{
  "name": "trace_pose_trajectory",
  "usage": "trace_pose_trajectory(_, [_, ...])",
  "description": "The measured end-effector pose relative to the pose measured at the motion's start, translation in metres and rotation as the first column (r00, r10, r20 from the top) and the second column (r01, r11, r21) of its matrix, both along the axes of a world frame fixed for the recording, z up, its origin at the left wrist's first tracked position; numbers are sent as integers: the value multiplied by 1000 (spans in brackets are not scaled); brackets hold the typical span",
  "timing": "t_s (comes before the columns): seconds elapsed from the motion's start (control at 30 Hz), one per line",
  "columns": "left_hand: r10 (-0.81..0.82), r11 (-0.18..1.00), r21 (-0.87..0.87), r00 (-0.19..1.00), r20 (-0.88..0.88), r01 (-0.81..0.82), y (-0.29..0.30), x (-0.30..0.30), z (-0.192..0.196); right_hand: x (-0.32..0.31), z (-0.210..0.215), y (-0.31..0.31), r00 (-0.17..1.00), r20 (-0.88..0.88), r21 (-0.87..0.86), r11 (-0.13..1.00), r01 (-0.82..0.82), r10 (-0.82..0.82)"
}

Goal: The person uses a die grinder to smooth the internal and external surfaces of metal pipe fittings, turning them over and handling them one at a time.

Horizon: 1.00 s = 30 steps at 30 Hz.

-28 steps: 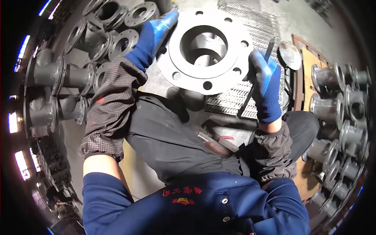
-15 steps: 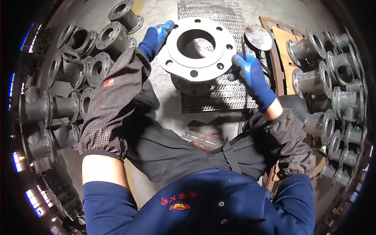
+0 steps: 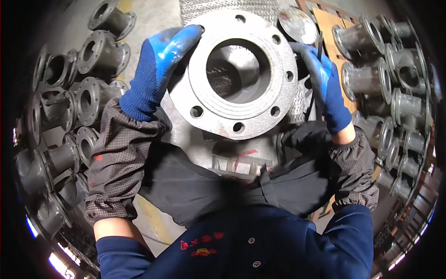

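Note:
A large grey cast-metal flanged pipe fitting (image 3: 260, 111), with a ring of bolt holes around its round opening, is held up close in front of me above my dark apron. My left hand (image 3: 158, 69), in a blue glove, grips the flange's left rim. My right hand (image 3: 325, 83), also blue-gloved, grips the right rim and holds a thin dark rod-like tool against it. Both forearms wear dark checked sleeve covers.
Several grey flanged pipe fittings (image 3: 88, 93) lie in rows on the floor at my left. More fittings (image 3: 395, 107) stand stacked at my right. A metal mesh mat (image 3: 218, 7) and a round metal disc (image 3: 297, 23) lie beyond the fitting, beside a brown board (image 3: 332, 21).
Both hands have lifted the flanged fitting off the mesh mat and brought it up toward me; it now looks much larger and nearer.

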<state>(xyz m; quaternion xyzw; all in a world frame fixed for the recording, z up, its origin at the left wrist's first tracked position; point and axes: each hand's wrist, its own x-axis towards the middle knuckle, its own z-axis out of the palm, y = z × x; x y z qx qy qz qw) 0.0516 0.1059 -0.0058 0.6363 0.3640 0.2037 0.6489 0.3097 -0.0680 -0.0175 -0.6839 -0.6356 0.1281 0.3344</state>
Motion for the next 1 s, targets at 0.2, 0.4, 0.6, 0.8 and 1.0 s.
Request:
trace_pose_trajectory(0.2, [-92, 944, 303, 987, -134, 129, -46, 45, 35, 27, -6, -25, 990, 128, -90, 994, 69, -57])
trace_pose_trajectory(0.4, [-313, 254, 935, 935, -163, 248, -54, 60, 24, 38, -30, -44, 975, 222, 108, 994, 9, -33])
trace_pose_trajectory(0.6, [-245, 891, 363, 961, -125, 274, -70, 82, 40, 43, -55, -59, 974, -1, 6, 974, 228, -228])
trace_pose_trajectory(0.8, [-355, 588, 770, 934, -29, 248, -49, 91, 18, 22, -17, -55, 946, 97, 196, 938, 287, -310])
trace_pose_trajectory(1.0, [-293, 121, 992, 956, 13, 24, -38, 98, 15, 14, 34, -79, 921, -245, -222, 942, 252, -304])
